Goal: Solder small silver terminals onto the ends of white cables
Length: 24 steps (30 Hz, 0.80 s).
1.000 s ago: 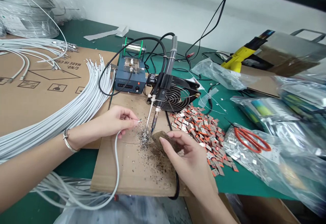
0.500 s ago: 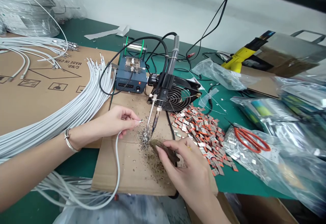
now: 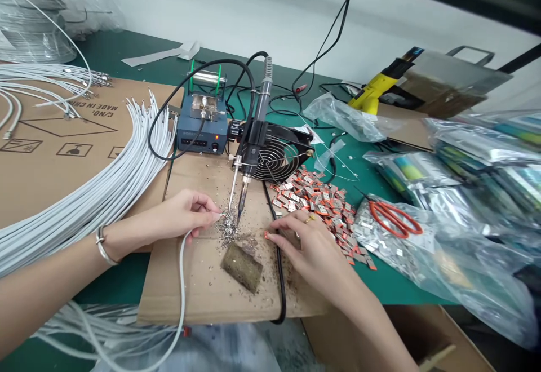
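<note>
My left hand (image 3: 195, 214) pinches a white cable (image 3: 182, 282) close to its stripped end, just left of the soldering iron tip. From there the cable loops down over the cardboard's front edge. Between the thumb and forefinger of my right hand (image 3: 302, 239) is a small orange connector (image 3: 266, 235), mostly covered by the fingers. The soldering iron (image 3: 253, 146) stands clamped, tip down, over a heap of solder bits (image 3: 229, 226). A brown, crumbly block (image 3: 242, 266) lies on the cardboard (image 3: 198, 293) between my hands, touched by neither.
Loose connectors (image 3: 321, 200) are piled at the right, beside red-handled scissors (image 3: 395, 220) on a plastic bag. A fan (image 3: 276, 160) and a blue soldering station (image 3: 202, 135) stand behind the iron. Bundled white cables (image 3: 105, 191) cover the left; a black cord (image 3: 281, 282) crosses the cardboard.
My right hand has let go of the brown block, which now lies on the cardboard, and has a small orange connector in its fingers. My left hand keeps the cable near the iron tip.
</note>
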Motion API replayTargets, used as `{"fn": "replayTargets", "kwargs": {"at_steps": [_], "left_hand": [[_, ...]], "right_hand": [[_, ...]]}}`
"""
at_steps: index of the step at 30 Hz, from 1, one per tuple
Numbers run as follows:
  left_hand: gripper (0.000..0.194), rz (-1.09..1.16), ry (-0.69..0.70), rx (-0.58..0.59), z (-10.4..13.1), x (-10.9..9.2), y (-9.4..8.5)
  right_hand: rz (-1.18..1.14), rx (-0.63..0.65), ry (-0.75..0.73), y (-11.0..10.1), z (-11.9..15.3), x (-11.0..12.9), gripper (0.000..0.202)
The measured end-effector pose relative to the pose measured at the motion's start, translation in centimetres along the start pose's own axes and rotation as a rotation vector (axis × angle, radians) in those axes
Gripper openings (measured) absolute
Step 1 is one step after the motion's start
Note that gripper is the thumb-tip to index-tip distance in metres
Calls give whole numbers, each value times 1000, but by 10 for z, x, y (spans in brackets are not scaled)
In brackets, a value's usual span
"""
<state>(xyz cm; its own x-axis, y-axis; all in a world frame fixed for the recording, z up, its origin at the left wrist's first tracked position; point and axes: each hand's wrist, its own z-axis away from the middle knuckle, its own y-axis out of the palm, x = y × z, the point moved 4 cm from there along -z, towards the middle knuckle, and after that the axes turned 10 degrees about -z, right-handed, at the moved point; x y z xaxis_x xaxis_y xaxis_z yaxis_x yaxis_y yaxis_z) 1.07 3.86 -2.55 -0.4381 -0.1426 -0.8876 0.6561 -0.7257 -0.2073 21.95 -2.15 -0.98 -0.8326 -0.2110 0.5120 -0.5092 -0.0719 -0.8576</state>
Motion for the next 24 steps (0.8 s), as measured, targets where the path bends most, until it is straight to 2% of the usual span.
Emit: {"fn": "replayTargets", "kwargs": {"at_steps": [5, 9, 12, 15, 19, 24], "left_hand": [[17, 4, 1, -29, -3, 3, 2], [16, -5, 12, 17, -1, 1, 8], [16, 14, -3, 40, 0, -2, 10], [15, 54, -23, 41, 1, -5, 10], [16, 63, -9, 64, 0, -6, 11], [18, 38, -21, 62, -1, -5, 13]], "right_hand": [[-81, 52, 11, 3, 0, -4, 9], [-415, 43, 24, 5, -3, 3, 9], [-748, 68, 95, 13, -12, 11, 9], [-969, 122, 204, 26, -23, 18, 11], [-1173, 172, 332, 40, -29, 22, 20], [-1310, 158, 400, 44, -29, 20, 27]]}}
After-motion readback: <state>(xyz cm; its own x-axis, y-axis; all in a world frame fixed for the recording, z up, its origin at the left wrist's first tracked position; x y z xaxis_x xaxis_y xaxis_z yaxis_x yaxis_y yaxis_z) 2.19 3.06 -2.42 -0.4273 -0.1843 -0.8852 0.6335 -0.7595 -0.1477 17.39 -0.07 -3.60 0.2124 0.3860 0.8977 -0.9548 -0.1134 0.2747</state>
